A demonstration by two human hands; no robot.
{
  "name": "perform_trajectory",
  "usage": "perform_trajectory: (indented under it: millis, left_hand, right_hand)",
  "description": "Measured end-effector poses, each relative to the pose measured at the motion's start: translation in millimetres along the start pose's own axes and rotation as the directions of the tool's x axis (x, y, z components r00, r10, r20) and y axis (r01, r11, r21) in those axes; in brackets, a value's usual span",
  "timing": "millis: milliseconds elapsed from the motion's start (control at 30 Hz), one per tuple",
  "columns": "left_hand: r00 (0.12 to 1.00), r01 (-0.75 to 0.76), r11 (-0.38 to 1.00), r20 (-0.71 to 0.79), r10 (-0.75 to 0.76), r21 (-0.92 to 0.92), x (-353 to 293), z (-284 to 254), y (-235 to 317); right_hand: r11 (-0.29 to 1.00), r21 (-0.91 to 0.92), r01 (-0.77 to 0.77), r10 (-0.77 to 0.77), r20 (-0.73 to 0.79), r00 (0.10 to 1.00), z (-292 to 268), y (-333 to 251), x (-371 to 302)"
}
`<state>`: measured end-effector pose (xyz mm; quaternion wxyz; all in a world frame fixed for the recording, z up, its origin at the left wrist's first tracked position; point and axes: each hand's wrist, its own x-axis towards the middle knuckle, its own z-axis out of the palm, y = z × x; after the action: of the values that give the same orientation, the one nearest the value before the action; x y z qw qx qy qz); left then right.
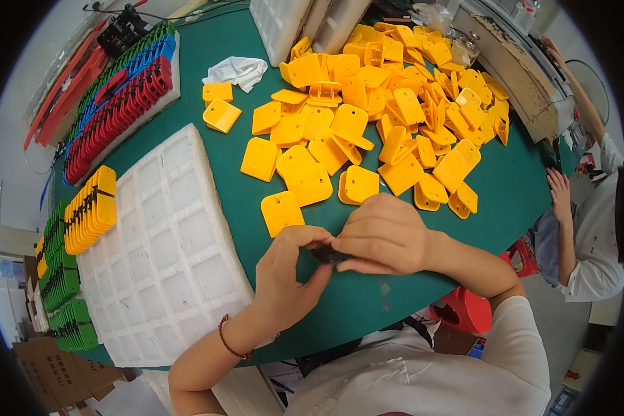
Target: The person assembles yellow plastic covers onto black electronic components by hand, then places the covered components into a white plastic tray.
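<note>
Over the near edge of the table, my left hand [289, 272] and my right hand [387, 236] meet at a small black part [328, 255]. The thumb and fingers of my left hand pinch it from one side, while my right hand closes on its other side. Fingers hide much of the part, so its exact kind is unclear. Just beyond my hands lies a yellow plastic piece [282, 213] with rounded corners and a small hole. Behind it spreads a large heap of similar folded yellow pieces [395, 104].
A white foam tray with square pockets [166, 236] lies left. Beside it stand rows of yellow pieces with black parts [93, 211], green pieces [62, 270] and red pieces [118, 114]. A white cloth [236, 72] lies behind. Another person [596, 229] is at right.
</note>
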<state>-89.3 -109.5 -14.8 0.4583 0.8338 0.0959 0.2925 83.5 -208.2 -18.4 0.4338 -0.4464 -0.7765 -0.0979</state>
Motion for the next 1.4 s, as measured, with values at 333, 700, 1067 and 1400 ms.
perform_trajectory:
  millis: [333,700,1067,1400]
  left_hand:
    - [0.998,0.064,0.896,0.047,-0.048,-0.439,0.4,-5.8,-7.4]
    - [0.996,0.076,0.873,0.077,-0.044,-0.482,-1.6,-3.2,-12.2]
    - [0.988,0.129,0.929,0.120,-0.093,-0.348,0.1,-5.2,-14.0]
    - [0.984,0.150,0.868,-0.015,-0.178,-0.474,3.2,-8.1,-14.0]
  right_hand:
    - [0.982,0.135,-0.130,0.133,-0.014,0.991,3.6,-3.1,-1.8]
    - [0.986,0.148,-0.080,0.080,0.006,0.997,6.1,-4.4,-0.6]
    - [0.975,0.160,-0.154,0.146,0.057,0.988,-2.3,1.1,-0.1]
    - [0.807,-0.403,-0.432,0.516,0.126,0.847,-20.3,5.6,7.8]
